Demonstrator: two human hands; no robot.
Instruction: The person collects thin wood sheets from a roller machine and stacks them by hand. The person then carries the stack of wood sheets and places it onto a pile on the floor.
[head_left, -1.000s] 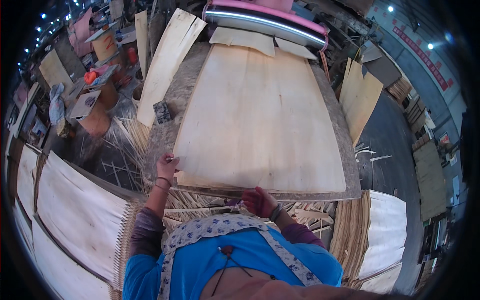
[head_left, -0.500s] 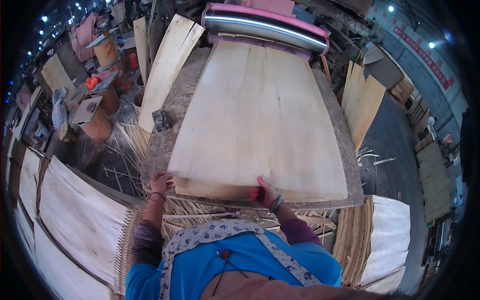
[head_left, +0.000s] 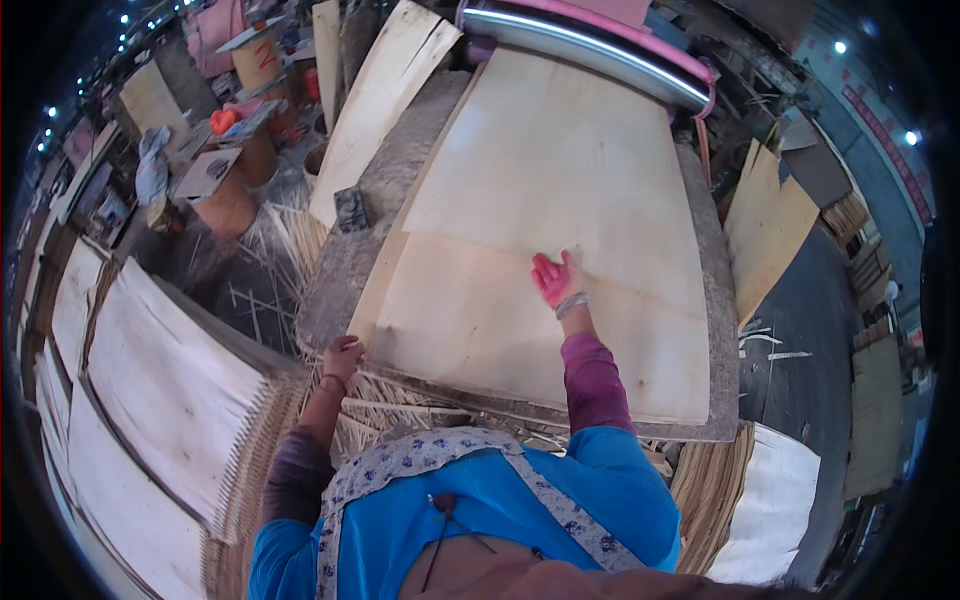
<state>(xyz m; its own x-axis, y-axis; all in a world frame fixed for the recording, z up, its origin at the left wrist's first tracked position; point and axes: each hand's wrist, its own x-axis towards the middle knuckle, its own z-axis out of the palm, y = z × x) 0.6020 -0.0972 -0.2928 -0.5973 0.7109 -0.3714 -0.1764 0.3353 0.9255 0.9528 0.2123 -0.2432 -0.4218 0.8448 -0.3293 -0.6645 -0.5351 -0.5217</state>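
Observation:
Thin pale wood veneer sheets (head_left: 560, 150) lie on a worn table, with a crosswise edge or seam showing partway along the surface. Over the middle, close to that seam, is my right hand (head_left: 557, 278), its reddened fingers spread and nothing in them. Whether it presses on the wood or hovers just above cannot be made out. At the near left corner my left hand (head_left: 343, 357) has its fingers curled in a pinch on the edge of a veneer sheet. A shiny metal roller (head_left: 590, 52) with pink ends spans the far end of the table.
The rough table border (head_left: 330, 290) shows at the left, with a dark block (head_left: 351, 210) on it. Veneer stacks stand at the left (head_left: 170, 390) and lower right (head_left: 765, 500). A long veneer strip (head_left: 385, 110) leans beside the table; wood scraps (head_left: 405, 412) lie below its near edge.
My right hand has left the near edge and moved forward over the veneer, its fingers opening. My left hand remains by the near left corner. A crosswise edge now shows on the veneer.

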